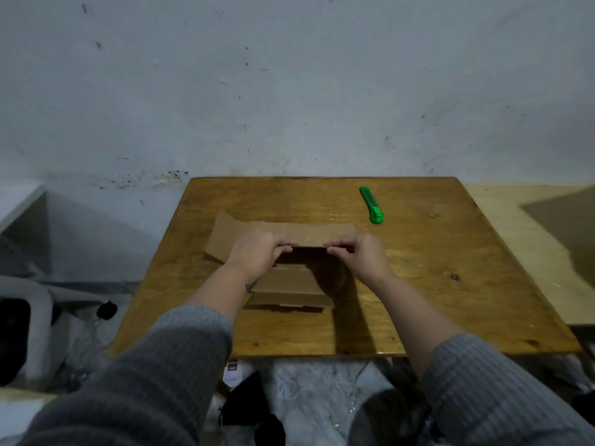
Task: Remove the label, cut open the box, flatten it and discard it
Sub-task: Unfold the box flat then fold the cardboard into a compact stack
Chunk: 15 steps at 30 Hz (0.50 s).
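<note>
A brown cardboard box (289, 233) lies cut open and partly flattened in the middle of the wooden table (434, 284). Its far panel stands tilted up toward the wall, and lower flaps spread flat toward me. My left hand (257, 255) grips the near edge of the raised panel on the left, fingers curled over it. My right hand (357, 255) pinches the same edge on the right. A green utility knife (372, 205) rests on the table behind the box, to the right, apart from both hands. No label is visible.
A pale wall rises just behind the table. A second, lighter tabletop (531, 239) adjoins on the right. A white chair (35, 317) stands at the left, and plastic bags and dark items (306, 397) lie on the floor under the near edge.
</note>
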Tool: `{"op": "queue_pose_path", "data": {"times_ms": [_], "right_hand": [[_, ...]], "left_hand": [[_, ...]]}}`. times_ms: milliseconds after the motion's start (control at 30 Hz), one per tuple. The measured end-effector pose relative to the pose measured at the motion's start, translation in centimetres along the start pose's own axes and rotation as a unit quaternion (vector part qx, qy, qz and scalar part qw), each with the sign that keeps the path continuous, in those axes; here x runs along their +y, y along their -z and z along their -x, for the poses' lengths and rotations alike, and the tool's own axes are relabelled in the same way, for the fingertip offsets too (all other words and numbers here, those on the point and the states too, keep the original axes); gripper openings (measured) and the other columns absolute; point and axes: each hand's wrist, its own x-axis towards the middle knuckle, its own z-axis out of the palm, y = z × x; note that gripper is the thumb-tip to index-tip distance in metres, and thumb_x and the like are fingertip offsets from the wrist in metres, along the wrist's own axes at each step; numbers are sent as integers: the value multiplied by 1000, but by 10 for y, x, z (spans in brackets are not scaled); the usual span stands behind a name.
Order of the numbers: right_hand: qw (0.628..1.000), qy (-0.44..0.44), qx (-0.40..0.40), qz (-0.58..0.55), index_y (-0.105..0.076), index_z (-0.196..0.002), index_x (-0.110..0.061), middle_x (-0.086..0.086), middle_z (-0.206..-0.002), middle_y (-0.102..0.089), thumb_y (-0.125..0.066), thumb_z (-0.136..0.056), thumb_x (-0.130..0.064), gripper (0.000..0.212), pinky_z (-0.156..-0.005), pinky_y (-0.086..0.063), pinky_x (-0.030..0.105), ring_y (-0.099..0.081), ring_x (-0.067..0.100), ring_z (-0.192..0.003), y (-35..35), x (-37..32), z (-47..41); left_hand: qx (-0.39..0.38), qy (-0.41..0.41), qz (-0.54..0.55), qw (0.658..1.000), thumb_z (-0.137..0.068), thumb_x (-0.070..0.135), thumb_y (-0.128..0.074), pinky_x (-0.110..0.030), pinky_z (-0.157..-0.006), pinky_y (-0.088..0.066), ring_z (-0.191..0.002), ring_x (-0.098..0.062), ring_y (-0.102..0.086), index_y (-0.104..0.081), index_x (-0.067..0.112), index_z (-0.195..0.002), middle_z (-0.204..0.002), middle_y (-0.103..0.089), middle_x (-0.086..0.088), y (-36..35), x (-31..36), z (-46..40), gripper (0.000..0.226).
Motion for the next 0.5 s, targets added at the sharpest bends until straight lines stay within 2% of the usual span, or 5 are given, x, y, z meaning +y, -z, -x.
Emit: {"op": "queue_pose_path", "data": {"times_ms": [133, 267, 400, 433, 500], "right_hand": [[998, 12, 13, 57, -58, -125, -27, -5, -134, -56, -73, -79, -23, 49, -111, -35, 32, -44, 13, -130, -12, 21, 16], [988, 25, 18, 152, -52, -130, -28, -8, -143, -46, -68, -81, -15, 53, -117, -24, 38, -31, 12, -139, -21, 42, 25], [972, 53, -35, 228, -40, -138, -30, -11, -148, -37, -58, -89, -20, 53, -119, -14, 43, -23, 10, -142, -22, 58, 35], [968, 62, -41, 240, -39, -139, -30, -12, -149, -36, -56, -91, -22, 51, -119, -13, 42, -22, 10, -142, -23, 61, 38], [960, 76, -53, 263, -37, -140, -30, -12, -149, -35, -51, -93, -25, 49, -118, -10, 41, -21, 8, -142, -26, 67, 42]], "left_hand": [[10, -5, -6, 1000, -96, 35, -50, -21, -78, -44, -105, -15, -61, -62, 35, -122, -118, -68, 5, -15, 4, 20, 29], [13, -15, -5, 1000, -95, 30, -53, -21, -97, -40, -119, -9, -55, -58, 31, -128, -131, -60, 9, -31, 4, 32, 34], [6, -19, 24, 1000, -96, 16, -54, 4, -94, -17, -130, -6, -45, -54, 22, -133, -141, -50, 6, -54, 3, 41, 38], [3, -20, 20, 1000, -96, 17, -53, 3, -95, -19, -130, -6, -45, -54, 22, -134, -141, -50, 6, -58, 3, 42, 38], [9, -18, -14, 1000, -97, 26, -51, -10, -100, -31, -127, -5, -47, -55, 25, -133, -139, -52, 10, -65, 4, 44, 36]]}}
